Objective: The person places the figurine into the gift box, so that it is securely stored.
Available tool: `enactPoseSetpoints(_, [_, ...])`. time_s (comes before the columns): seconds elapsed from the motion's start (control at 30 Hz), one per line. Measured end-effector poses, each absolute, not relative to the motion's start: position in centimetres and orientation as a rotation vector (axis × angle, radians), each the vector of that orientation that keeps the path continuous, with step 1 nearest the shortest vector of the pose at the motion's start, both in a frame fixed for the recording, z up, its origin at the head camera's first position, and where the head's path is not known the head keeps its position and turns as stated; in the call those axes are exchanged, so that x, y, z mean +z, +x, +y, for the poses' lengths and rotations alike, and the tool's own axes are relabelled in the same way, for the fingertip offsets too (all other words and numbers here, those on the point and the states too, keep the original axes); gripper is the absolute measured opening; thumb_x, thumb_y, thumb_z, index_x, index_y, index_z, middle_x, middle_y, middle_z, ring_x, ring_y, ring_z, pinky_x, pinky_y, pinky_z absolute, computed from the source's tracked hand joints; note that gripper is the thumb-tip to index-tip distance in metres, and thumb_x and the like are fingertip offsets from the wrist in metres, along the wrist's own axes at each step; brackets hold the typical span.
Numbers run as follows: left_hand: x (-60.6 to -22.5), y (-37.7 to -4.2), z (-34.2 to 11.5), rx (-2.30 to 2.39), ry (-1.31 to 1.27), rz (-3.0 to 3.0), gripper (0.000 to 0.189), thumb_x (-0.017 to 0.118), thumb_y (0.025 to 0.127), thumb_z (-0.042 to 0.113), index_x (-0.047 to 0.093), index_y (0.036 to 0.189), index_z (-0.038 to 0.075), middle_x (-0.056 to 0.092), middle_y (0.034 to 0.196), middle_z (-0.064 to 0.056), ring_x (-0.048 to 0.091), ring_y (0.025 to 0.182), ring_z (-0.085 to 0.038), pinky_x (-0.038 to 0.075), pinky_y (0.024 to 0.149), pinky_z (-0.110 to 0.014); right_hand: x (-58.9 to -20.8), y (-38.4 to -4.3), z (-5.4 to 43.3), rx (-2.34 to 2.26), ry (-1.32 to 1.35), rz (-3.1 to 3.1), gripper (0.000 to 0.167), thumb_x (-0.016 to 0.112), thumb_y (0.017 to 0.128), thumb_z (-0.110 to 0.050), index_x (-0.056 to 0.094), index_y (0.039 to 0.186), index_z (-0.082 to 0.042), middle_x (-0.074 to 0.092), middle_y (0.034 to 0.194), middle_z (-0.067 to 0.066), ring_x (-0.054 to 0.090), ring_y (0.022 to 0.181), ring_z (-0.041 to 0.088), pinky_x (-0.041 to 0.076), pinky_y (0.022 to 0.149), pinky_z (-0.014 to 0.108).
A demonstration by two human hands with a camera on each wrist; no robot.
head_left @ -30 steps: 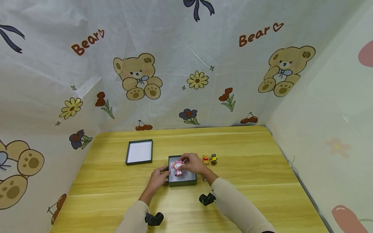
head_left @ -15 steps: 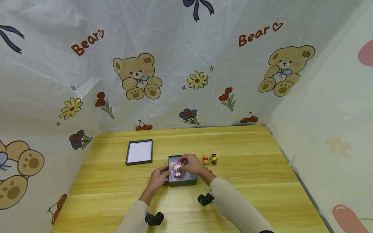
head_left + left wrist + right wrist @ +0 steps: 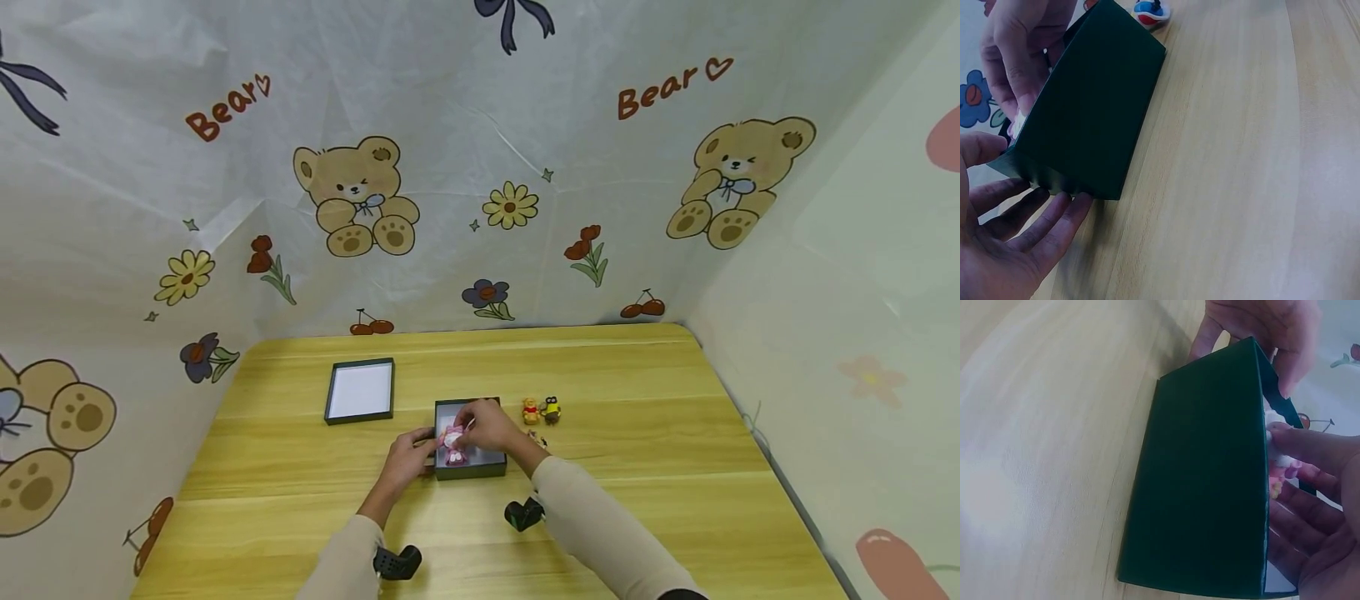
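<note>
Dk-green box [image 3: 470,472], lower ctr of frame: L and btm walls close to pink fig. [image 3: 452,446] inside; wider int. gap to R, under RH [image 3: 489,425]. Counter [image 3: 637,500] extends R of box. Fig. long axis approx. top-to-btm, head toward top, feet toward btm wall. RH fingers pinch fig.; LH [image 3: 408,454] grips L wall, thumb at rim, fingers outside.

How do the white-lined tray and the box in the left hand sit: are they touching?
Apart. The head view shows it plainly: a strip of wooden table separates the white-lined tray from the box.
</note>
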State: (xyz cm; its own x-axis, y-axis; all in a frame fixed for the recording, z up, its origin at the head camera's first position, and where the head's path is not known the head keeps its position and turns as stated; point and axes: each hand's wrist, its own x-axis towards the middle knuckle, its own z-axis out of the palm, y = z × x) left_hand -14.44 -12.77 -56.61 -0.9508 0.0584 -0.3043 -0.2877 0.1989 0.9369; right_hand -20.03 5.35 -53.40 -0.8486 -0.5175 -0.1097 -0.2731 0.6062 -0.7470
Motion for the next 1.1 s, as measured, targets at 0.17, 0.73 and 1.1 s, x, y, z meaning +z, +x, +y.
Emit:
enactPoseSetpoints(0.17, [-56.7,-14.4,-12.7,1.837,-0.212,2.188,0.044,0.054,0.097,0.013,0.050,0.132,-0.012,0.054,0.127,-0.031,0.066,0.096,-0.030,0.058,0.074,-0.038,-53.5,-20.1,5.2,-1.070,-0.689,2.559,0.009,0.071,0.080,0.001,0.068,0.075,-0.006,0.064,0.067,-0.001,0.057,0.062,0.011,0.047,0.057,0.023])
enactPoseSetpoints(0.73, [-52.2,-13.0,-12.1,1.805,-0.183,2.219,0.041,0.051,0.096,0.007,0.049,0.128,-0.019,0.053,0.126,-0.035,0.064,0.099,-0.035,0.057,0.078,-0.042,-53.5,-20.3,4.8,-0.927,-0.682,2.446,0.024,0.079,0.073,-0.005,0.075,0.097,-0.002,0.073,0.092,0.006,0.067,0.086,0.020,0.054,0.074,0.029])
enactPoseSetpoints(1.1, [-52.7,-13.2,-12.3,1.818,-0.179,2.199,0.042,0.051,0.096,0.007,0.048,0.128,-0.019,0.053,0.126,-0.036,0.064,0.100,-0.035,0.057,0.079,-0.044,-53.7,-20.6,4.8,-0.964,-0.726,2.394,0.025,0.078,0.072,0.003,0.074,0.097,-0.002,0.073,0.093,0.006,0.069,0.089,0.022,0.055,0.075,0.029])
